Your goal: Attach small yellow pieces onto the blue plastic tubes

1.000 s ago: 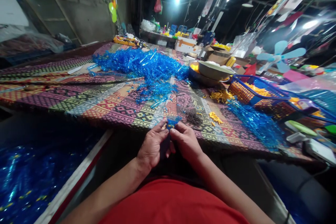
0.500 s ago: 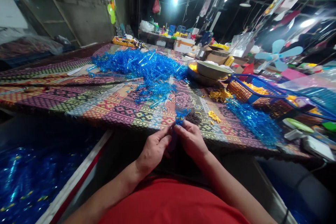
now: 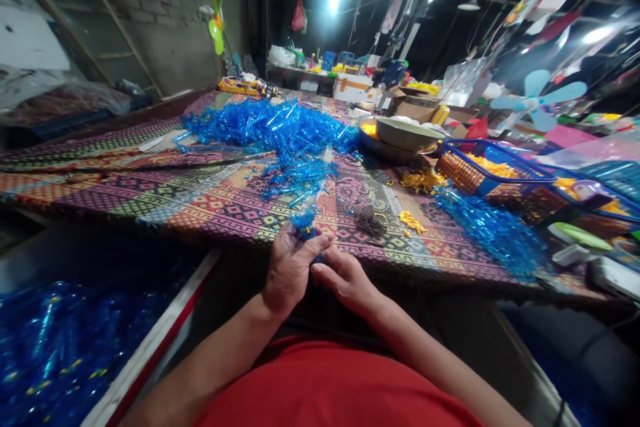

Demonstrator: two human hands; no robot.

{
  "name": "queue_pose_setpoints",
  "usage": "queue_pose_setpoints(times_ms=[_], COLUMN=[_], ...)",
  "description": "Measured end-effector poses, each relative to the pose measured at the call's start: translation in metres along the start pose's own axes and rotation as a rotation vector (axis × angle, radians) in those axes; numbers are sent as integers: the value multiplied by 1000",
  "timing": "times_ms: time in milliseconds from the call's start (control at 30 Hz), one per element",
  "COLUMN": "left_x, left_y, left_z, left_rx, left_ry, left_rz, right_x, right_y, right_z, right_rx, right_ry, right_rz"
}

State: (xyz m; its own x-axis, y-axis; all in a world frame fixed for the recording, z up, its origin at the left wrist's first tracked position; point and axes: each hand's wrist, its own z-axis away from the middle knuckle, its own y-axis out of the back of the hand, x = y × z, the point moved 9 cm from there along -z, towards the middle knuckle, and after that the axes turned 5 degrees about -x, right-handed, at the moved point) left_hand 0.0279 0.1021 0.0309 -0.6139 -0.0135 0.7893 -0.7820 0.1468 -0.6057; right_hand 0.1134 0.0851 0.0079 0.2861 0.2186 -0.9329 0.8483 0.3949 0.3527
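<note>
Okay, I've left hand (image 3: pixel 289 267) clamped on blue plastic piece (image 3: pixel 305 221) by near edge of worktop (image 3: pixel 210 213); right hand (image 3: pixel 350 281), can't tell; slack pinch could drop it.

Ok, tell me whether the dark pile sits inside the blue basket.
No, the dark pile lies on the patterned cloth beside small yellow pieces.

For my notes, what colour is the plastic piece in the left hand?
The plastic piece is mostly see-through blue, as the head view shows.
</note>
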Motion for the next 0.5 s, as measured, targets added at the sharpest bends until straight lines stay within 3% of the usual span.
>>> queue_pose_setpoints(times_ms=[133, 233, 367, 500], left_x=[-1, -2, -2, -8], left_y=[-2, -1, -6, -12], left_z=[2, 6, 11, 14], left_rx=[11, 5, -80, -146], left_ry=[-8, -32, -37, 32], left_rz=[-26, -157, -265, -237], right_x=[7, 3, 2, 10], right_y=[-8, -8, -11, -15], right_z=[4, 8, 15, 17], right_rx=[-31, 22, 28, 14], right_ry=[-11, 89, 183, 160], right_rz=[35, 146, 188, 161])
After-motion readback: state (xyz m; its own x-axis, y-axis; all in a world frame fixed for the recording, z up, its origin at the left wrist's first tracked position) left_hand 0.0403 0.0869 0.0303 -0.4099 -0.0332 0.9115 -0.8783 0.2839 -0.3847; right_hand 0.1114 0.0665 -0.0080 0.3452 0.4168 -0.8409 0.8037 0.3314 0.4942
